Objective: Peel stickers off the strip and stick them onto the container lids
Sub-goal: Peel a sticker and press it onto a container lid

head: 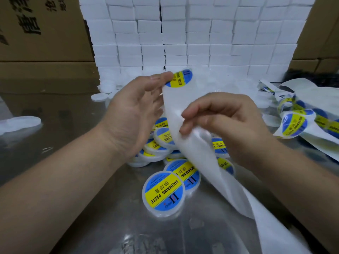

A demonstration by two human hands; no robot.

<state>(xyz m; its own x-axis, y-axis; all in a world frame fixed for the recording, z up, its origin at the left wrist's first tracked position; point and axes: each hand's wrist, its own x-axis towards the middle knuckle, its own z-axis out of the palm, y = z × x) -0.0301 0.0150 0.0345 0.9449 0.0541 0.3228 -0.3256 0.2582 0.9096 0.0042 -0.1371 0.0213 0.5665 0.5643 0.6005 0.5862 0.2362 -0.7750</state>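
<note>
- Head view: the white strip [194, 149] ran diagonally from upper centre down to the lower right, with a sticker [181, 78] at its top end.
- The left hand [135, 114] apparently pinched that sticker's edge.
- The right hand [225, 125] gripped the strip mid-length.
- Labelled lids [163, 191] lay beneath.

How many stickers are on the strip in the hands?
1. The sticker sits at the top end of the strip, at the fingertips of the left hand; the visible rest is bare, but the right hand covers part and the tail leaves frame.
</note>
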